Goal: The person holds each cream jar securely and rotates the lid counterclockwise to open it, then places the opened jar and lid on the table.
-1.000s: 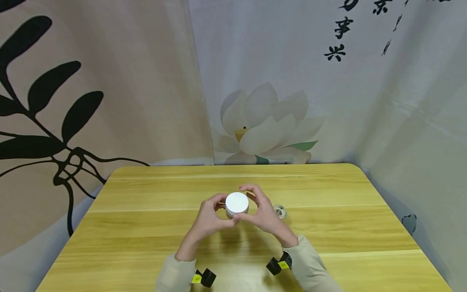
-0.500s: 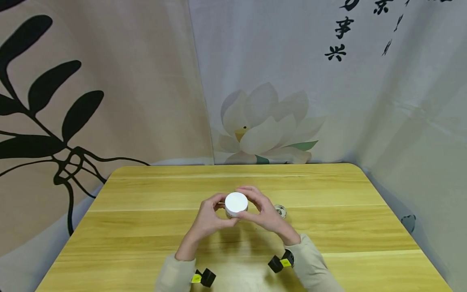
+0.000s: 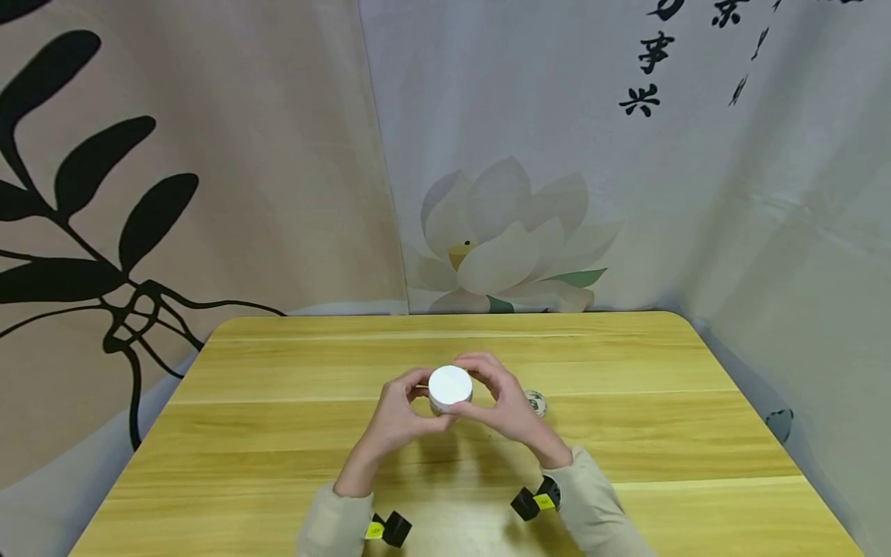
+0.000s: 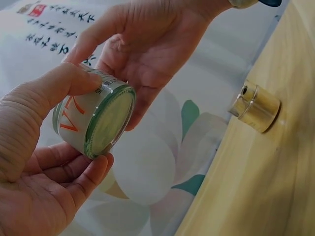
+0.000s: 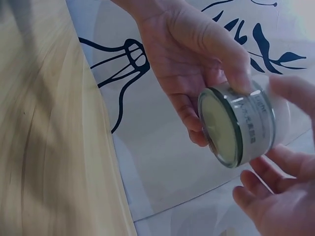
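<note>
A cream jar (image 3: pixel 449 393) with a white lid is held above the table, between both hands. Pale green glass, an orange "V7" and printed text show on the jar (image 4: pixel 88 118) in the left wrist view. My left hand (image 3: pixel 400 410) grips the glass body, thumb on its near side and fingers round the far side. My right hand (image 3: pixel 503 401) holds the lid end, its thumb (image 5: pixel 293 93) at one side and its fingers (image 5: pixel 266 182) at the other. The jar (image 5: pixel 236 128) lies tilted in the right wrist view, its base facing the camera.
A small round container (image 3: pixel 535 403) stands on the wooden table (image 3: pixel 278 433) just beyond the right wrist; its side (image 4: pixel 256 105) looks clear and gold-toned in the left wrist view. A printed cloth (image 3: pixel 515 116) hangs behind the table's back edge.
The right hand's fingers, earlier spread off the lid, have come in to the jar. The jar has shifted slightly left; the left hand stays in place.
</note>
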